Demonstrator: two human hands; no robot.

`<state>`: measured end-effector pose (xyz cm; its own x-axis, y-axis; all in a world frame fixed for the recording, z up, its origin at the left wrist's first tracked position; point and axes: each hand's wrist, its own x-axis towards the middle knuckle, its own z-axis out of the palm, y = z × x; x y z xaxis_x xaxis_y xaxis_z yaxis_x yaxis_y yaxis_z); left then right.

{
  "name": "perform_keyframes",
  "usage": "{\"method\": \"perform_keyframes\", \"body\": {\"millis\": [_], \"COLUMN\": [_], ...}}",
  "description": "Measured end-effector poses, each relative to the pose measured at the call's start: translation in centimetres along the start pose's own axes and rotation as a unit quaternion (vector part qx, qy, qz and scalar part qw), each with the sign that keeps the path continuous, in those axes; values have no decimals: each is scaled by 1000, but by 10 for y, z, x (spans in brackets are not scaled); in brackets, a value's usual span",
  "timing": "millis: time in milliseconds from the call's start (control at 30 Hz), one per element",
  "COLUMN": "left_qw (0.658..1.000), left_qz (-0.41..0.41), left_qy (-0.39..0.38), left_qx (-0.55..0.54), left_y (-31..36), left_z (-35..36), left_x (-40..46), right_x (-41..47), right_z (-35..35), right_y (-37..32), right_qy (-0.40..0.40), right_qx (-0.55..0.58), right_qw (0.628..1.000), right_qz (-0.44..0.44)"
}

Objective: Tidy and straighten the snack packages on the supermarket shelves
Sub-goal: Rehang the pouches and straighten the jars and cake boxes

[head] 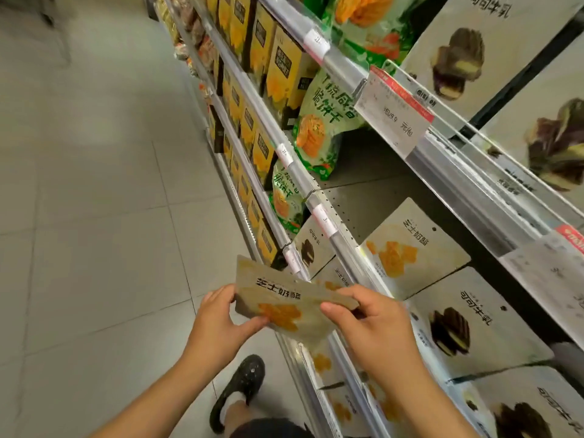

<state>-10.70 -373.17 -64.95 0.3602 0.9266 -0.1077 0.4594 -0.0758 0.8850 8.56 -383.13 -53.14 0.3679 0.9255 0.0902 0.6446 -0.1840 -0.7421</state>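
I hold a flat beige snack package [284, 298] with yellow cake pieces printed on it, out in front of the shelves over the aisle. My left hand [221, 320] grips its left edge and my right hand [369, 324] pinches its right corner. A matching beige package [414, 248] lies tilted on the shelf [344, 251] just beyond. Chocolate-cake packages [474, 324] lie to the right of it on the same shelf.
Green biscuit bags [319, 134] lean on the shelf above, beside rows of yellow and black boxes [284, 74]. Price tags [395, 115] hang from the metal shelf rails. A tiled aisle floor [94, 216] runs along the left. My dark shoe [240, 390] is below.
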Motion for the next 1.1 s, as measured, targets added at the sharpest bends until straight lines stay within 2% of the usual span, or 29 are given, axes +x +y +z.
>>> {"method": "perform_keyframes", "body": {"millis": [100, 300, 433, 567, 733, 900, 1000, 1100], "left_qw": [999, 992, 981, 960, 926, 901, 897, 892], "left_qz": [33, 110, 160, 246, 312, 290, 287, 279], "left_qy": [-22, -54, -97, -122, -194, -298, -312, -333], "left_qx": [-8, 24, 47, 57, 82, 124, 124, 126], "left_y": [8, 44, 75, 98, 110, 106, 100, 100], "left_z": [1, 13, 33, 60, 95, 112, 112, 113], "left_x": [58, 187, 262, 321, 369, 383, 382, 387], "right_x": [39, 126, 166, 184, 201, 215, 222, 228], "right_z": [-5, -19, -35, -40, -41, -32, -27, -26], "right_y": [4, 23, 30, 36, 34, 43, 43, 40], "right_qy": [44, 124, 133, 164, 180, 183, 173, 176], "right_qx": [-15, -68, -175, -268, -349, -358, -385, -379], "right_qw": [998, 989, 975, 949, 916, 879, 860, 858], "right_qz": [-33, -42, -29, -20, 86, 256, 288, 299]}}
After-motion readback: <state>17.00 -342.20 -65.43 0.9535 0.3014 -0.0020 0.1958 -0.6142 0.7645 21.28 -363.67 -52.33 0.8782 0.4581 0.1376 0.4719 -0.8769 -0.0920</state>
